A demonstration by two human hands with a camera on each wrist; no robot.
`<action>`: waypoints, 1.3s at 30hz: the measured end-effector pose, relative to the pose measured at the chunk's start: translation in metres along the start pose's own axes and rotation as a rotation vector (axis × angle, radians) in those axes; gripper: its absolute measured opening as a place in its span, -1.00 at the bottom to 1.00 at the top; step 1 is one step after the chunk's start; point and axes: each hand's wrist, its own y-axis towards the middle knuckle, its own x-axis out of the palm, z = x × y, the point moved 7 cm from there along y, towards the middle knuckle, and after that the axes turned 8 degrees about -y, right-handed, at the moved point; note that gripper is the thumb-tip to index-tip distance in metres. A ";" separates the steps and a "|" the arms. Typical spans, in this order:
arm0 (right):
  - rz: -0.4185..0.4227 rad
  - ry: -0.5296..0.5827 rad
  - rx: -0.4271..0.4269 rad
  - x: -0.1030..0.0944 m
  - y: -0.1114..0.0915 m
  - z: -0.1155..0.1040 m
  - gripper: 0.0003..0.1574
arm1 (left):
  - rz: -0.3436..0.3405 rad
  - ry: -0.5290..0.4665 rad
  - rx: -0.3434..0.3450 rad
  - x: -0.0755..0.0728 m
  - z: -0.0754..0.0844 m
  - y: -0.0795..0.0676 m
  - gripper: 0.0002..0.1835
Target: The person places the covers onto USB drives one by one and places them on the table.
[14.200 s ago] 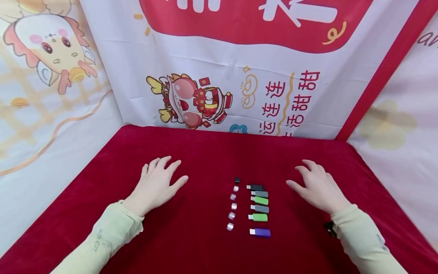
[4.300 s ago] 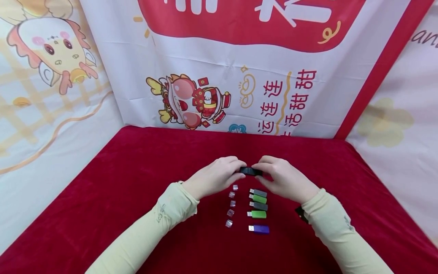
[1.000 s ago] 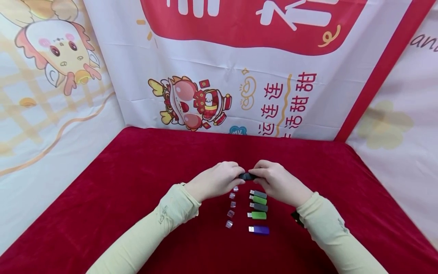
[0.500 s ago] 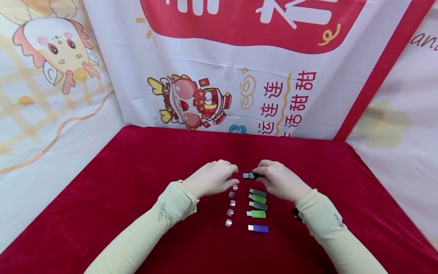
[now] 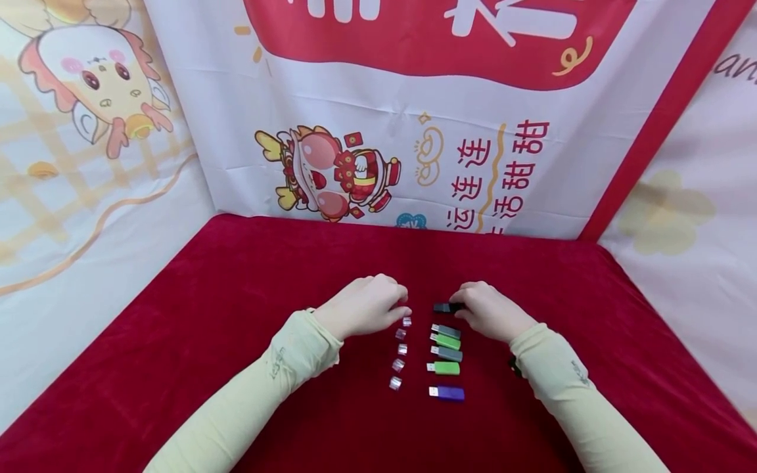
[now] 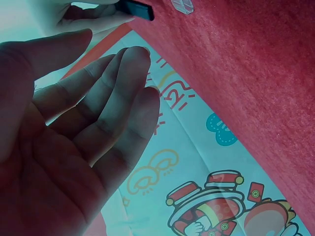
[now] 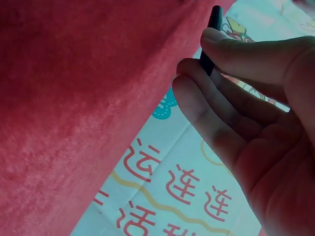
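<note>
Slim, bar-shaped black plastic USB stick [image 5: 443,307], pinched by my right hand [image 5: 489,313]; my left hand [image 5: 365,306] relaxed, loosely curved.

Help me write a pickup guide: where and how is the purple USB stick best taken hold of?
Pinch the purple casing by its long edges near its right end, coming from above and the right. It lies flat with the metal plug pointing left, so this should leave the plug clear; the gap to the nearest green stick seems roomy.
</note>
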 end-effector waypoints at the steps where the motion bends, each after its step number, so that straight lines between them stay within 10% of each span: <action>1: -0.007 0.000 0.000 0.001 0.000 0.000 -0.72 | -0.003 0.000 -0.003 0.000 0.000 0.000 -0.84; 20: -0.086 -0.027 0.000 0.015 0.000 -0.004 -0.65 | -0.049 -0.029 -0.028 0.003 -0.001 0.001 -0.84; 39: -0.109 -0.019 0.040 -0.026 -0.007 -0.010 -0.73 | -0.059 -0.024 -0.029 0.005 -0.004 -0.001 -0.82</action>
